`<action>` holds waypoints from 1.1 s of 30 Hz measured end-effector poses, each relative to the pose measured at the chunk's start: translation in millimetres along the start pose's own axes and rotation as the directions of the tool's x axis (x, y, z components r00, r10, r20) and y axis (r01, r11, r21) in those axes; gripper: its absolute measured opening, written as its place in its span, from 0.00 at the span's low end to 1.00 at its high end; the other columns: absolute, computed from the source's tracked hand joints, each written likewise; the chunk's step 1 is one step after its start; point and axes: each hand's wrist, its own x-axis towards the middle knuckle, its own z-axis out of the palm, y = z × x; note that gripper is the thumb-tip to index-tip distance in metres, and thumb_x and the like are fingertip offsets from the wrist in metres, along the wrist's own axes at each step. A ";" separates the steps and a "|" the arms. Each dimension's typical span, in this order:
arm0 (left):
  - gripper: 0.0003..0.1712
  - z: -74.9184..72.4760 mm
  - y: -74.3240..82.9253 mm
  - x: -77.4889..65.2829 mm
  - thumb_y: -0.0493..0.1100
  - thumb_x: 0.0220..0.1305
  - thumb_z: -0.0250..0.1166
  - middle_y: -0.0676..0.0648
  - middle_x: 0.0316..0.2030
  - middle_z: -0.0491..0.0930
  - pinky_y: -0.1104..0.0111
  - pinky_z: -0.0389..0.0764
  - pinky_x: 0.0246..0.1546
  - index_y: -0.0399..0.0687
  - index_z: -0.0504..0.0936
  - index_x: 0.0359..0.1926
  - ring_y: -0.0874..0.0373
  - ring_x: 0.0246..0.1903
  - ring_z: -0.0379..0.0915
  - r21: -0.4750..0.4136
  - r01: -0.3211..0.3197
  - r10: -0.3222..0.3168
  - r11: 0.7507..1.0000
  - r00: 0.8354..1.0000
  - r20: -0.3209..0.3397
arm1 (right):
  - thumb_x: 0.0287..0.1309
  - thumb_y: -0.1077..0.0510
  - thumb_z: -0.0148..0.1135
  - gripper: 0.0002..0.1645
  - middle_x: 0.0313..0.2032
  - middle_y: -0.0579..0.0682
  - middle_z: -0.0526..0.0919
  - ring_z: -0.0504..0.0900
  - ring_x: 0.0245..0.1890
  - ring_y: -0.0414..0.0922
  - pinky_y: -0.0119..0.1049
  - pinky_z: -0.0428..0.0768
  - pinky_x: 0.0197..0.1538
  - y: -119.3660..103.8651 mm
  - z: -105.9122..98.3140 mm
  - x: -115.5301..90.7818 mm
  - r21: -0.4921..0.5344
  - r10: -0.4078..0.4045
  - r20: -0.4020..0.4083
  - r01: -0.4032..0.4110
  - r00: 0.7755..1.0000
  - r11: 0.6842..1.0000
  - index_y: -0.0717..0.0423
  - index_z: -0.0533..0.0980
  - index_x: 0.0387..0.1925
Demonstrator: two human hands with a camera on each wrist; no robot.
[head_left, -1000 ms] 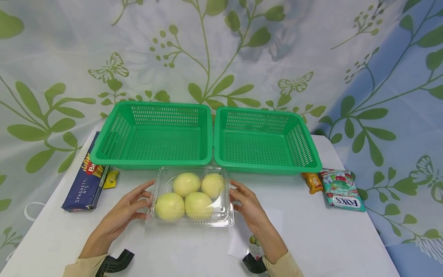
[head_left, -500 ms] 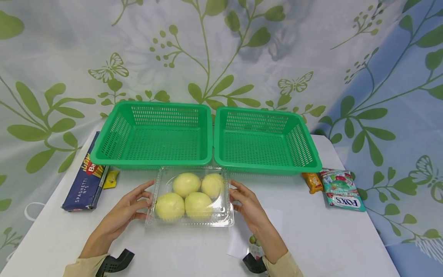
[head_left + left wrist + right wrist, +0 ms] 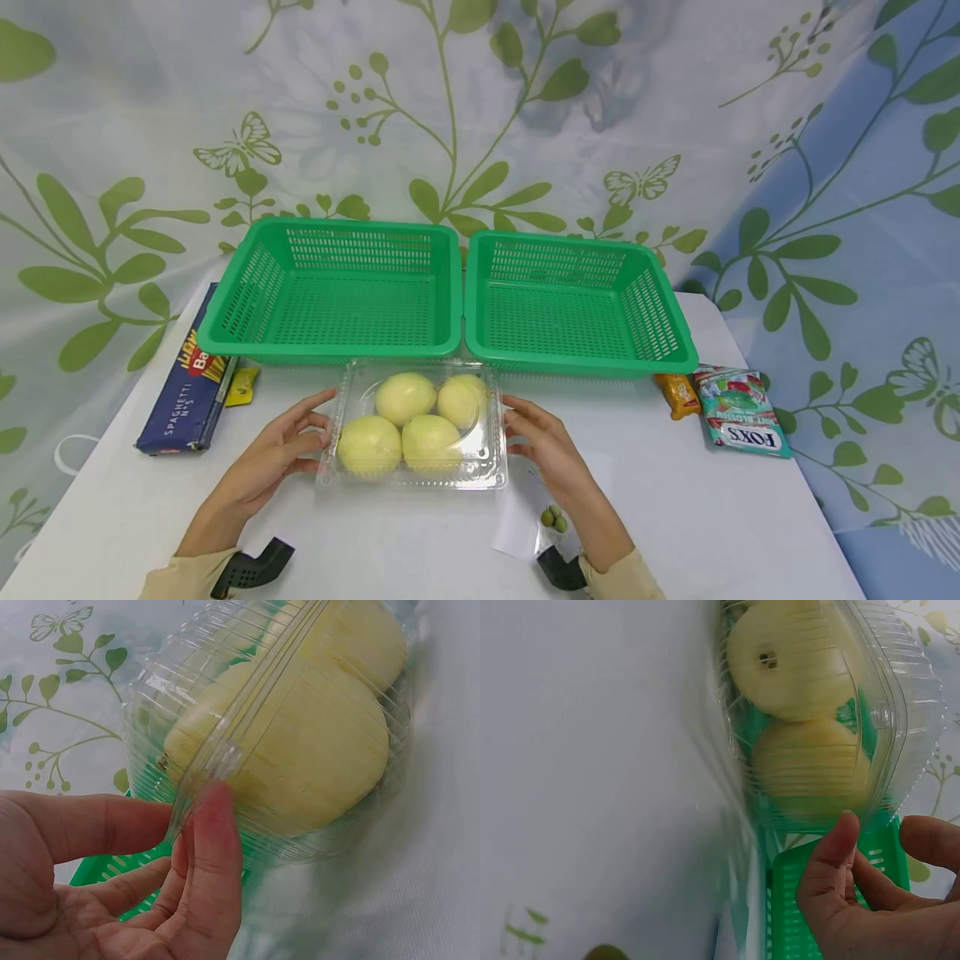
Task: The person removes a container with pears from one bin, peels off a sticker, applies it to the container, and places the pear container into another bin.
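A clear plastic clamshell box (image 3: 491,467) with several pale yellow round fruits (image 3: 405,398) inside sits on the white table, up against the front of the green baskets. My left hand (image 3: 273,454) is at its left side. In the left wrist view, the thumb and a finger (image 3: 217,847) pinch the box's rim seam. My right hand (image 3: 551,454) is at the box's right side. Its thumb (image 3: 832,855) and forefinger stand apart at the box's edge in the right wrist view, with nothing gripped between them.
Two green baskets (image 3: 450,350) stand side by side at the back. A blue spaghetti box (image 3: 180,408) and a small yellow packet (image 3: 242,386) lie left. An orange packet (image 3: 678,396) and a Fox's candy bag (image 3: 741,412) lie right. A printed clear packet (image 3: 553,521) is near my right forearm.
My right hand has drawn slightly to the right, away from the box's side, and its fingers have let go of the edge. My left hand and the box stay in place.
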 end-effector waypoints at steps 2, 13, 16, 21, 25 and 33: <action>0.40 -0.3 -0.3 0.3 0.38 0.72 0.56 0.53 0.47 0.72 0.62 0.85 0.40 0.46 0.49 0.79 0.63 0.41 0.75 -0.001 0.000 0.000 1.000 1.000 0.000 | 0.73 0.52 0.54 0.25 0.50 0.50 0.78 0.77 0.47 0.45 0.39 0.80 0.52 -0.1 -2.6 -1.2 -0.027 -0.012 -0.009 0.012 1.000 1.000 0.53 0.71 0.68; 0.40 -0.2 -0.2 0.4 0.38 0.72 0.56 0.53 0.46 0.72 0.62 0.85 0.40 0.46 0.49 0.79 0.63 0.42 0.76 0.007 0.010 -0.010 1.000 1.000 -0.005 | 0.73 0.50 0.54 0.25 0.54 0.60 0.77 0.78 0.48 0.50 0.42 0.80 0.52 1.9 -26.5 -5.4 -0.134 -0.017 -0.062 0.009 0.998 0.991 0.56 0.73 0.66; 0.40 0.0 0.0 0.6 0.38 0.72 0.56 0.53 0.46 0.72 0.63 0.85 0.40 0.46 0.49 0.79 0.63 0.41 0.76 0.006 0.015 -0.015 1.000 1.000 -0.006 | 0.74 0.50 0.54 0.25 0.54 0.61 0.77 0.77 0.48 0.50 0.42 0.80 0.51 2.6 -34.2 -7.3 -0.151 -0.025 -0.073 0.013 0.997 0.988 0.57 0.72 0.66; 0.40 0.1 0.4 0.5 0.37 0.72 0.57 0.53 0.46 0.72 0.63 0.85 0.40 0.46 0.49 0.79 0.63 0.41 0.76 0.005 0.018 -0.018 1.000 1.000 -0.009 | 0.74 0.49 0.53 0.26 0.53 0.60 0.78 0.77 0.49 0.49 0.40 0.79 0.51 4.6 -46.1 -10.5 -0.185 -0.041 -0.113 0.020 0.993 0.983 0.58 0.72 0.65; 0.40 -0.1 0.1 0.6 0.38 0.72 0.57 0.53 0.46 0.72 0.62 0.85 0.41 0.46 0.50 0.79 0.63 0.42 0.76 0.004 0.018 -0.018 1.000 1.000 -0.012 | 0.75 0.49 0.53 0.25 0.53 0.59 0.79 0.77 0.51 0.49 0.39 0.79 0.52 8.2 -52.8 -11.8 -0.212 -0.046 -0.147 0.013 0.988 0.977 0.57 0.73 0.65; 0.40 -0.3 -1.7 1.3 0.38 0.72 0.57 0.54 0.46 0.72 0.62 0.85 0.40 0.46 0.50 0.79 0.63 0.41 0.76 -0.002 0.015 -0.015 1.000 1.000 -0.012 | 0.75 0.52 0.52 0.23 0.55 0.58 0.80 0.78 0.53 0.46 0.36 0.79 0.52 10.9 -57.7 -15.2 -0.230 -0.030 -0.213 -0.020 0.977 0.973 0.57 0.73 0.65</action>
